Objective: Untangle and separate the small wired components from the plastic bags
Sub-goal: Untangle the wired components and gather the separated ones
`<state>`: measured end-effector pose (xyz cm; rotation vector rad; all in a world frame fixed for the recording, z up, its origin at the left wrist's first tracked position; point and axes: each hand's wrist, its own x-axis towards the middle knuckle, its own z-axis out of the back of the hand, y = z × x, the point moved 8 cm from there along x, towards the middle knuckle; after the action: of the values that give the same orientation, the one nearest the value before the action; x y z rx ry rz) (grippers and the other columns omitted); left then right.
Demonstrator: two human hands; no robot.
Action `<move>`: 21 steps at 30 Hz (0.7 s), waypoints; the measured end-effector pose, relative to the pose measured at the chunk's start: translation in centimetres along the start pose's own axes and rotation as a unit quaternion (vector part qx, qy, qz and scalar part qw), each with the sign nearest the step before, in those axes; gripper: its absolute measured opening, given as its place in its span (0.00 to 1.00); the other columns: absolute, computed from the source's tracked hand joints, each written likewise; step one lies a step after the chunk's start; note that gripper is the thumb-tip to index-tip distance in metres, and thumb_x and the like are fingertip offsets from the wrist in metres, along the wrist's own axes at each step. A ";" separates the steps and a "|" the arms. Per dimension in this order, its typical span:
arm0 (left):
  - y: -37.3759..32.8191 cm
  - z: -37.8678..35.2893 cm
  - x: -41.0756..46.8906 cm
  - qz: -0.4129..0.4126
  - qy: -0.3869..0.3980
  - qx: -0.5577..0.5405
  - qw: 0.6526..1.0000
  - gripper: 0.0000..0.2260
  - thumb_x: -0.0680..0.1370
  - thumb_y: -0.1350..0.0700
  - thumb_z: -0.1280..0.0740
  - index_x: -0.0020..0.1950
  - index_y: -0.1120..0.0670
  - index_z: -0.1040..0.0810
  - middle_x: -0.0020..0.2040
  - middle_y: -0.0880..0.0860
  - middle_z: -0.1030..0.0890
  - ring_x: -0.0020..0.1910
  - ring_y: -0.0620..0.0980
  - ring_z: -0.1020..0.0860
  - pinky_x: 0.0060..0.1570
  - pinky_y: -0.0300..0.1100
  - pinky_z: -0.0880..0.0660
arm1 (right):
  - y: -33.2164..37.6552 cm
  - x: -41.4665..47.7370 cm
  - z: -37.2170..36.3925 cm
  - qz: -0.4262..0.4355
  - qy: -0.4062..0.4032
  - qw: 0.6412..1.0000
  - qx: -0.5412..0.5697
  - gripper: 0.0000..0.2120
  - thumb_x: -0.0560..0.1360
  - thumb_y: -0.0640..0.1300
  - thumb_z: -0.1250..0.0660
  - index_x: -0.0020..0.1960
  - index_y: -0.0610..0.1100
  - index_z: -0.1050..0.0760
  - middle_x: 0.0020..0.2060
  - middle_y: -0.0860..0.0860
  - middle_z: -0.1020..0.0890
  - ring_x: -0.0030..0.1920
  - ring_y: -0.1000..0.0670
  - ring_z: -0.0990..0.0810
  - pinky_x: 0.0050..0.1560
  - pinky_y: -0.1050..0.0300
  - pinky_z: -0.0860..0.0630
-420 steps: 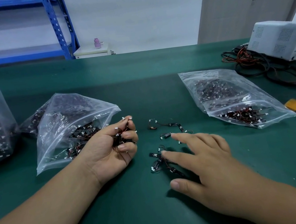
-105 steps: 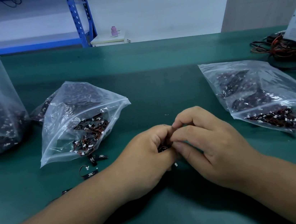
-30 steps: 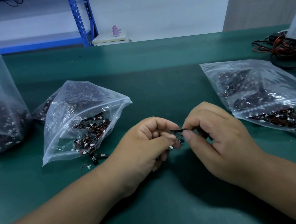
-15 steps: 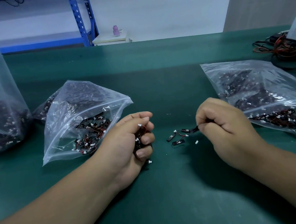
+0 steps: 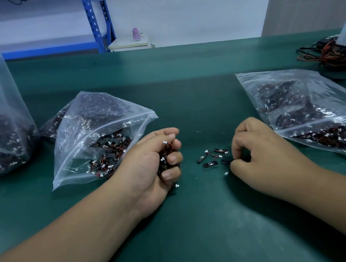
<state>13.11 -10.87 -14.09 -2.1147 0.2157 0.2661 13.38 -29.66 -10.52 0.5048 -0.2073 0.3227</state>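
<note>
Wired components, sorting in progress: the hands, joined a second ago, are now apart.
Left hand curls tight round a tangled clump of black modules, thin red wires and white plugs, as half a second ago; right hand, now lower on the matte green counter, pinches one black module beside loose components lying between the hands. A crinkled clear zip bag of the same parts touches the left wrist; a second bag lies just beside the right hand.

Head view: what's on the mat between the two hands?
Head view: a few loose wired components lie on the mat between left hand and right hand.
</note>
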 end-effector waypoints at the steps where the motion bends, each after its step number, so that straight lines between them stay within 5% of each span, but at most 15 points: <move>1: 0.0 0.0 0.0 -0.001 0.001 0.001 1.000 0.07 0.79 0.64 0.39 0.51 0.55 0.23 0.32 0.51 0.25 0.24 0.44 0.34 0.18 0.32 0.44 | 0.0 0.0 0.0 -0.004 -0.003 1.000 -0.001 0.07 0.68 0.44 0.32 0.36 0.52 0.29 0.47 0.61 0.31 0.43 0.59 0.28 0.44 0.54 0.26; 6: 0.0 -0.1 0.1 -0.006 0.007 0.006 1.000 0.07 0.79 0.64 0.39 0.51 0.55 0.23 0.32 0.51 0.25 0.24 0.44 0.34 0.18 0.32 0.44 | -0.4 -0.1 0.2 -0.018 -0.017 1.000 0.003 0.11 0.67 0.45 0.32 0.44 0.56 0.32 0.49 0.63 0.32 0.38 0.58 0.28 0.43 0.55 0.27; 12: 0.2 0.1 0.2 0.015 0.004 -0.010 1.000 0.06 0.79 0.63 0.38 0.51 0.55 0.23 0.32 0.50 0.25 0.24 0.44 0.34 0.17 0.33 0.43 | 0.4 -0.4 2.1 0.027 -0.132 0.990 0.048 0.14 0.66 0.33 0.30 0.46 0.49 0.27 0.37 0.62 0.33 0.42 0.65 0.30 0.43 0.72 0.36; 16: 0.4 0.3 0.3 0.078 0.010 -0.095 0.992 0.06 0.77 0.61 0.36 0.52 0.53 0.24 0.32 0.49 0.27 0.23 0.43 0.34 0.15 0.32 0.43 | 4.5 -2.4 2.8 0.195 -0.171 0.966 -0.018 0.03 0.72 0.37 0.34 0.45 0.43 0.23 0.38 0.55 0.26 0.38 0.56 0.26 0.38 0.56 0.28; 18: 0.3 0.2 0.3 0.089 0.021 -0.109 0.990 0.06 0.75 0.60 0.34 0.51 0.53 0.24 0.32 0.48 0.28 0.23 0.43 0.34 0.14 0.33 0.43 | 6.9 -3.8 1.9 0.277 -0.148 0.947 -0.067 0.06 0.76 0.42 0.36 0.43 0.44 0.21 0.35 0.50 0.25 0.34 0.45 0.26 0.32 0.51 0.28; 21: 0.1 -0.2 0.0 0.069 0.037 -0.076 0.994 0.04 0.76 0.60 0.35 0.50 0.53 0.24 0.32 0.49 0.29 0.23 0.43 0.35 0.15 0.32 0.45 | 9.8 -5.7 -0.1 0.375 -0.097 0.914 -0.122 0.12 0.78 0.49 0.37 0.41 0.46 0.20 0.32 0.50 0.27 0.31 0.45 0.28 0.30 0.53 0.32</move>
<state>13.13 -11.10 -14.08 -2.2670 0.3979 0.2933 4.63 -22.92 -7.81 0.1868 -0.6308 0.9863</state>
